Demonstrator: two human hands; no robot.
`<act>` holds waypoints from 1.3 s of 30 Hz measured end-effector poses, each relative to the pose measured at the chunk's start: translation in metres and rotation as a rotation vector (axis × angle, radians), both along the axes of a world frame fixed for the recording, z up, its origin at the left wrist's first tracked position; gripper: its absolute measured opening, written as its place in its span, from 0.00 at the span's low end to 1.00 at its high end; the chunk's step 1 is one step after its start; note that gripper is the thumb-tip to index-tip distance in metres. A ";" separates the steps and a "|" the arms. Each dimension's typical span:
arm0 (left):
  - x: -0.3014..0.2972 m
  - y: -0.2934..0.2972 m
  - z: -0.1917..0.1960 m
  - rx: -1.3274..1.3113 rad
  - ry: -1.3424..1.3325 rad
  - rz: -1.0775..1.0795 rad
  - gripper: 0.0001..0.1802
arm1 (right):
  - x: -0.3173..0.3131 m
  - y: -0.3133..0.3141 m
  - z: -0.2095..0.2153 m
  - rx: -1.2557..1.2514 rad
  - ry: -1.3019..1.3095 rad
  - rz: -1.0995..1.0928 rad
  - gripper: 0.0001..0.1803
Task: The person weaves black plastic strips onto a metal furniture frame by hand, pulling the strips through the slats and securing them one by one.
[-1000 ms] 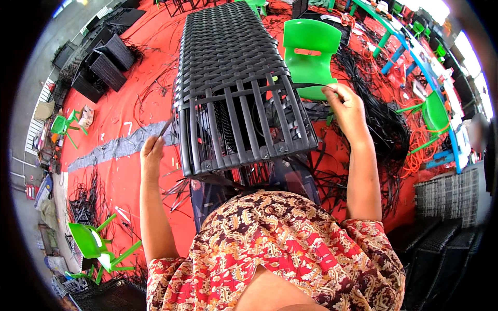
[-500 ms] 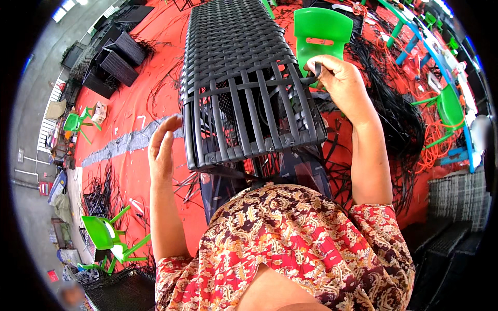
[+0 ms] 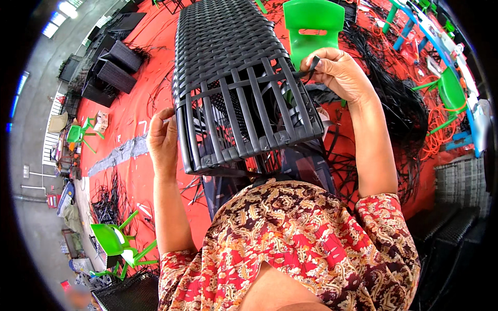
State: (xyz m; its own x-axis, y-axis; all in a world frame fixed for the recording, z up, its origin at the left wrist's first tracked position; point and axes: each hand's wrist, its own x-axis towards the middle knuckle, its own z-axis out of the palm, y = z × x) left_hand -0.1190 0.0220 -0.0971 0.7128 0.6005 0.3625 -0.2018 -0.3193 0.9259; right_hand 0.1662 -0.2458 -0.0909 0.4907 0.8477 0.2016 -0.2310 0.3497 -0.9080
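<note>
While the person's patterned red and gold blouse (image 3: pixel 311 249) fills the lower edge of the view, both bare forearms reach up to a long black woven-strip furniture frame (image 3: pixel 228 78) that stands directly in front of the body. Its near end is only partly woven: upright black strips run side by side with open gaps, crossed by a few horizontal strips, while farther up the weave is tight and closed.

At the near left corner of that frame, the left hand (image 3: pixel 163 140) lies flat against the side, fingers loosely extended and pressed to the strips, not closed around anything. At the right edge, somewhat farther up, the right hand (image 3: pixel 340 72) is curled into a pinch, thumb and fingers gripping the free end of a black flat plastic weaving strip (image 3: pixel 310 66) that comes out of the frame's horizontal row.

Just beyond the right hand stands a bright green plastic chair (image 3: pixel 313 26), touching or nearly touching the frame's right side. A heap of loose black strips (image 3: pixel 399 114) lies on the red floor covering (image 3: pixel 135 109) to the right. Far left, small dark woven boxes (image 3: pixel 111 65) sit near the floor covering's far left edge, and another green chair (image 3: pixel 116 241) lies toward its near left corner.
</note>
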 end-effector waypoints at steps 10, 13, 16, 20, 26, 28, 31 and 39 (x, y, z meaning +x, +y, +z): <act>-0.004 0.013 0.033 1.094 0.271 0.371 0.03 | 0.005 0.011 -0.010 0.154 0.120 0.283 0.14; -0.005 0.027 0.041 1.081 0.382 0.382 0.06 | 0.011 0.024 -0.005 0.175 0.324 0.282 0.17; -0.010 0.038 0.043 1.023 0.496 0.391 0.07 | 0.023 0.042 0.007 0.219 0.350 0.440 0.16; -0.016 0.048 0.040 1.094 0.425 0.375 0.05 | 0.033 0.055 0.024 0.178 0.463 0.788 0.02; -0.023 0.049 0.027 0.852 0.406 0.232 0.04 | 0.009 0.040 0.032 0.035 0.073 0.094 0.12; -0.023 0.051 0.025 0.673 0.334 0.091 0.06 | 0.002 0.036 0.035 0.014 0.172 0.052 0.10; -0.025 0.055 0.027 0.476 0.352 -0.021 0.09 | -0.006 0.033 0.036 -0.025 0.248 -0.020 0.10; -0.018 0.047 0.029 0.270 0.205 -0.081 0.13 | -0.004 0.025 0.028 -0.015 0.243 -0.014 0.19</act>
State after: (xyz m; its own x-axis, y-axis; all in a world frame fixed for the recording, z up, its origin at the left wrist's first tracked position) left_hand -0.1375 0.0688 -0.0678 0.8285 0.4412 0.3448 -0.0549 -0.5488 0.8341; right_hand 0.1618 -0.2208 -0.0630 0.5350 0.8424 0.0638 -0.4381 0.3412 -0.8317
